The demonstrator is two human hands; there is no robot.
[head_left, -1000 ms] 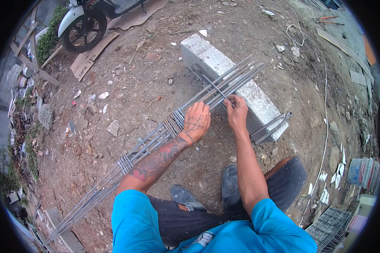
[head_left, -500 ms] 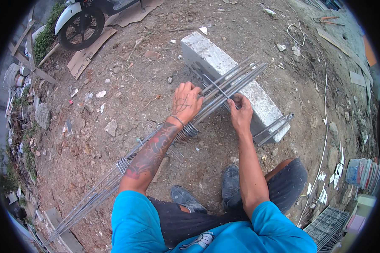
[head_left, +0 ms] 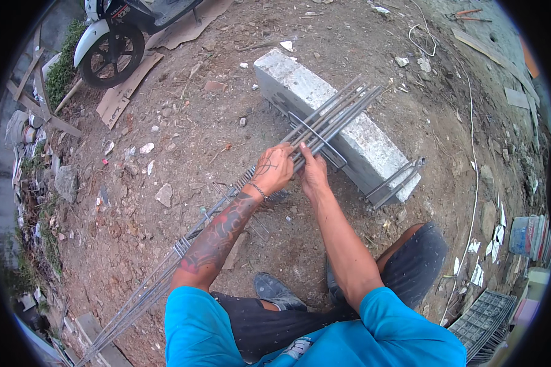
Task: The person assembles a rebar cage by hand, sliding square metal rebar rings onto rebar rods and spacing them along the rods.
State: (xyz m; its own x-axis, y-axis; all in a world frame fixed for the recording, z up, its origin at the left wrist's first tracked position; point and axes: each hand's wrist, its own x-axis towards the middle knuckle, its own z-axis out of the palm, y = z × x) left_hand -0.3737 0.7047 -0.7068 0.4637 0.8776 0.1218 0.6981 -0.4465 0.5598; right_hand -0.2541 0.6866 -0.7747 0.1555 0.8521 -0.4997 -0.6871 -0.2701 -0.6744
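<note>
A long bundle of steel reinforcing bars (head_left: 352,105) slants from the lower left up to the right, its far ends lying over a pale concrete block (head_left: 373,142). Around the bars near the block sits a square wire stirrup (head_left: 333,153). Just below that stirrup, my left hand (head_left: 273,169) curls its fingers round the bundle. Close beside it, my right hand (head_left: 314,174) is closed on the bars with the thumb on top; its other fingers are partly hidden. More stirrups (head_left: 243,181) are gathered on the bundle beyond my left wrist.
Two short rods (head_left: 398,182) rest across the block's near end. Front left stands a scooter (head_left: 113,55) beside flat cardboard (head_left: 125,92). A pale cable (head_left: 473,183) runs along the right, by stacked metal grids (head_left: 480,324). Stones and rubble dot the dirt.
My right hand has left the stirrup and come down and left onto the bars, next to my left hand. My left hand has shifted slightly down along the bundle.
</note>
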